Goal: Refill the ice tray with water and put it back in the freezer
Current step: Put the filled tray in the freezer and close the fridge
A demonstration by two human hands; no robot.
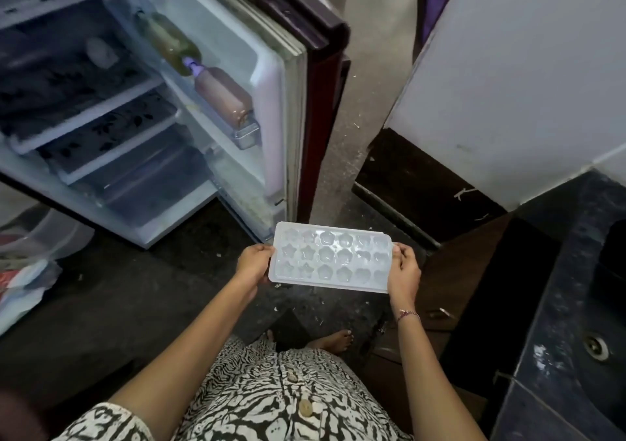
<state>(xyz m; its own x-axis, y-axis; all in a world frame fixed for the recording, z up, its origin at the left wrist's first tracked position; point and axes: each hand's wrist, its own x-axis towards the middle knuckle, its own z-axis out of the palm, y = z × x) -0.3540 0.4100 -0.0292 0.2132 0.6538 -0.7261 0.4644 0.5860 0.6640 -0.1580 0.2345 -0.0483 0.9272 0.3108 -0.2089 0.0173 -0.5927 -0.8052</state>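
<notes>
White tray (330,259) btwn L-grip (254,262), R-grip (404,269)

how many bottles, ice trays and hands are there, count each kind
bottles in the fridge door: 2 (greenish bottle, brown bottle)
ice tray: 1
hands holding the tray: 2 (left hand, right hand)
total: 5
</notes>
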